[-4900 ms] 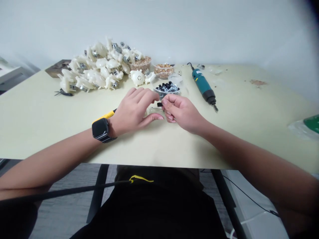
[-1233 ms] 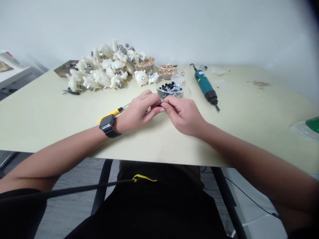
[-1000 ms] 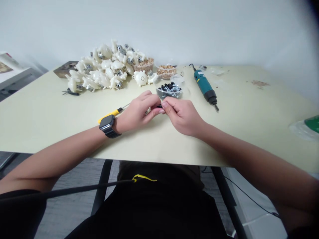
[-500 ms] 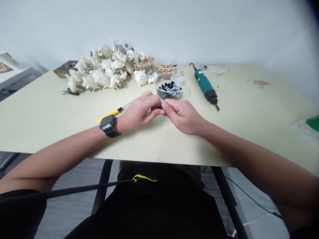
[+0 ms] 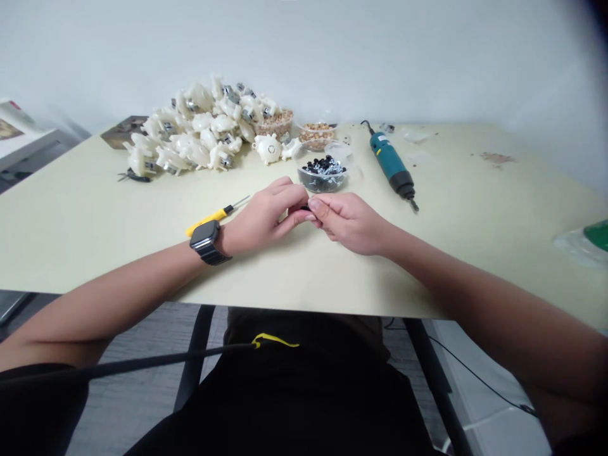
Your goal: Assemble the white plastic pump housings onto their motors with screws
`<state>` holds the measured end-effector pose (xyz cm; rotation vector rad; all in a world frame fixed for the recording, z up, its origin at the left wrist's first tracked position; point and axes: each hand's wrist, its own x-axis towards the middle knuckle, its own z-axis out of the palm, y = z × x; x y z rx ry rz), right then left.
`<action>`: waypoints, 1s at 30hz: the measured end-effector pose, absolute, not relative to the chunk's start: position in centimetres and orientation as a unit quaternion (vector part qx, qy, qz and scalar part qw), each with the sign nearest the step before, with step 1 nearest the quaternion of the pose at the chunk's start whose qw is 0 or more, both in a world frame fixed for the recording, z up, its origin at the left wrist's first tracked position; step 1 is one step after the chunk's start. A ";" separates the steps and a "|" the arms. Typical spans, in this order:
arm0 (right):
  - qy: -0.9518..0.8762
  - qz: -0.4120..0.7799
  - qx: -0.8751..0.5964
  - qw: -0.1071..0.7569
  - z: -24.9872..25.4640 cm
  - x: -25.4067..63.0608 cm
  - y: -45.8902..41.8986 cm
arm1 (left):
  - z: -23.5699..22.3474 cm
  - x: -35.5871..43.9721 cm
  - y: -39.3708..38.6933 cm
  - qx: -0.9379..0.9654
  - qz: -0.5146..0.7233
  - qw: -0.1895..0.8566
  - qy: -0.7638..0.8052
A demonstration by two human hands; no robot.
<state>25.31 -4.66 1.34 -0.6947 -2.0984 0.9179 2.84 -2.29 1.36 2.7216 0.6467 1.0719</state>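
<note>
My left hand (image 5: 266, 215), with a black watch on the wrist, and my right hand (image 5: 349, 221) meet fingertip to fingertip over the middle of the cream table (image 5: 95, 221). Both are pinched on a small black part (image 5: 304, 207) that mostly hides between the fingers. Just behind them stands a clear bowl (image 5: 325, 175) of small black and silver parts. A yellow-handled screwdriver (image 5: 215, 216) lies on the table beside my left wrist.
A heap of cream plastic housings (image 5: 197, 130) fills the back left, with small black pliers (image 5: 133, 177) beside it. Two bowls of brown pieces (image 5: 316, 134) stand at the back. A teal electric screwdriver (image 5: 392, 164) lies to the right. A green-and-clear bag (image 5: 584, 244) sits at the right edge.
The hands have stayed pinched together on the small part with only slight finger shifts; the view drifted a little.
</note>
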 end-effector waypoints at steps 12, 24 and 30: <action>-0.765 0.402 -0.310 0.396 0.9 25.3 -4.5 | 1.4 3.0 -2.4 0.891 0.368 0.103 0.245; -0.867 0.131 -0.276 0.394 1.0 25.1 -4.6 | 1.5 3.0 -2.6 0.889 0.363 0.094 0.261; -0.822 0.295 -0.319 0.368 1.4 24.9 -5.1 | 1.1 2.9 -1.9 0.905 0.370 0.029 0.208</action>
